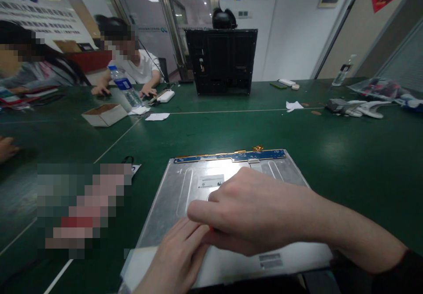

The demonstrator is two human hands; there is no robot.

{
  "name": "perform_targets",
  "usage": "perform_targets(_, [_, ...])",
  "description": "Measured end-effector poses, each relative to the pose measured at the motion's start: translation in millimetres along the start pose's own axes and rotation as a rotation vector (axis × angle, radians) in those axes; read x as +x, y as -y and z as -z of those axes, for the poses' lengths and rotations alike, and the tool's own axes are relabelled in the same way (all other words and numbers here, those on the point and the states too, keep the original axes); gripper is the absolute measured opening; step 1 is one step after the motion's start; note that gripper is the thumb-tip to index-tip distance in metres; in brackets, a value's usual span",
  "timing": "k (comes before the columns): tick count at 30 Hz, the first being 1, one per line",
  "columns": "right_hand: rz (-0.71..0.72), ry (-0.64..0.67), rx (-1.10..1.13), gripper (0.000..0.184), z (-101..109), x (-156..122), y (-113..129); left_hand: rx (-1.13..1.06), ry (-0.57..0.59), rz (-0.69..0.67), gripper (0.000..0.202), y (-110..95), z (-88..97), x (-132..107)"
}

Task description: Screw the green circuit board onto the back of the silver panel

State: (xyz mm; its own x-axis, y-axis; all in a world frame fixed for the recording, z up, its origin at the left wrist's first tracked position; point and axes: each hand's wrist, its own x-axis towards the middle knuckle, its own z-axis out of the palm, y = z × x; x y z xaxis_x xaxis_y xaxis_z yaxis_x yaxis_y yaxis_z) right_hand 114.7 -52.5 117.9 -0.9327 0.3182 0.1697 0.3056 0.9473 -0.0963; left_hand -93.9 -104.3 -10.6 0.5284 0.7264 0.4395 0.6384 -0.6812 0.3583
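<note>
A flat display panel (161, 210) with a silver metal back lies in front of me, a blue circuit board strip (228, 156) along its far edge. My right hand (247, 210) is closed above the middle of the panel, its fingers curled inward. A small bit of red (211, 228) shows between the two hands; the rest of that object is hidden. My left hand (180, 252) reaches over the near left part, its fingers drawn together and their tips covered by my right hand. A white label (210, 181) sits just beyond the hands.
A black monitor housing (224, 62) stands upright at the far side of the green table (145, 142). Left are an open box (105, 116), a water bottle (127, 89) and a blurred-out item (89, 206). Two people sit at the left; a grey-white tool (357, 107) lies right.
</note>
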Motion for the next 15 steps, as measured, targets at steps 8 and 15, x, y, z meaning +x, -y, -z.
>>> perform_targets(8, [0.027, 0.035, 0.072, 0.022, 0.1, -0.1, 0.5, 0.000, -0.033, -0.023, 0.027, -3.2, 3.8, 3.6])
perform_targets(15, [0.035, 0.027, 0.087, 0.020, 1.5, -0.5, -1.3, -0.006, 0.001, -0.020, 0.022, 1.3, 1.2, -0.4])
